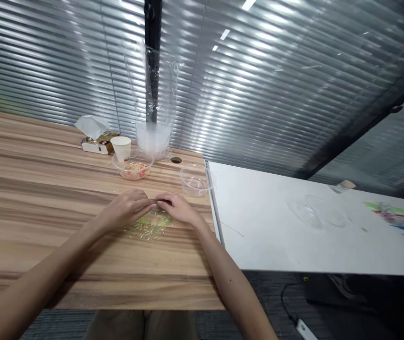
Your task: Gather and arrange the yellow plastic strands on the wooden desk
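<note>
Over the wooden table, my left hand (130, 207) and my right hand (178, 208) meet with closed fingertips at the top edge of a see-through plastic bag (148, 227). Thin, shiny yellow-green strips show inside the bag, which lies on the tabletop. The fingers pinch the edge from both sides; exactly how it is folded there is too small to make out. Just beyond my left hand stands a see-through bowl (151, 162) with small pink and yellow pieces (135, 171) in it. Past my right hand is another see-through bowl (195, 182).
A white paper cup (121, 147) stands by the bowl of pieces, near a tissue pack (97, 141). Stacked plastic containers (154, 139) sit in a tall bag behind. On the white table (255, 212) lie see-through lids (311, 211) and colourful strips (395, 217). Blinds rise behind.
</note>
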Action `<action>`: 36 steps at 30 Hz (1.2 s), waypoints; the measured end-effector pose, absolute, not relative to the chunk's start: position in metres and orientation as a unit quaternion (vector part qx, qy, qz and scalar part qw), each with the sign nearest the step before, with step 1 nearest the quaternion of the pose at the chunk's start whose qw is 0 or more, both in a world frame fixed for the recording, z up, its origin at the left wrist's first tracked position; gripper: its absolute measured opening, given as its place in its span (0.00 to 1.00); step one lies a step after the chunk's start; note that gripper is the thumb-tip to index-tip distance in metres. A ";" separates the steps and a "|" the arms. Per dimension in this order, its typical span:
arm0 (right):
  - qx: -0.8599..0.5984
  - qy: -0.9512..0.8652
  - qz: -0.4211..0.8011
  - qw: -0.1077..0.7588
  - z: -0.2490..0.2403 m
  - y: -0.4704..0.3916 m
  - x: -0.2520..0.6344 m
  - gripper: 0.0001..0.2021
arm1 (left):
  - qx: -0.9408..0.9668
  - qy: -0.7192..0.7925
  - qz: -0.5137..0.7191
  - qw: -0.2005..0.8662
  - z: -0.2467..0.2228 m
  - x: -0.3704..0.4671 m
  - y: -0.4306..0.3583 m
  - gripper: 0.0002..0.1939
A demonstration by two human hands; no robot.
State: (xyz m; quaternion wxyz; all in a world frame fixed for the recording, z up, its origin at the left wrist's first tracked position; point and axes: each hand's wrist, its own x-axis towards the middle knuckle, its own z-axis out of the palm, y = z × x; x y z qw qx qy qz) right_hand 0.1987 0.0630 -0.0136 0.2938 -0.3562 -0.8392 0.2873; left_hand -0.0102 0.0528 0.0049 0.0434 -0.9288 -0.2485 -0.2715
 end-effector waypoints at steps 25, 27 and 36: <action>-0.438 -0.755 0.273 0.405 -0.008 0.058 0.200 0.11 | -0.848 -0.245 -0.445 0.149 0.014 -0.011 0.040 0.17; -0.440 -0.752 0.273 0.409 -0.008 0.058 0.200 0.11 | -0.837 -0.270 -0.453 0.147 0.014 -0.011 0.038 0.20; -0.441 -0.756 0.268 0.402 -0.008 0.059 0.200 0.11 | -0.829 -0.269 -0.464 0.156 0.012 -0.012 0.039 0.24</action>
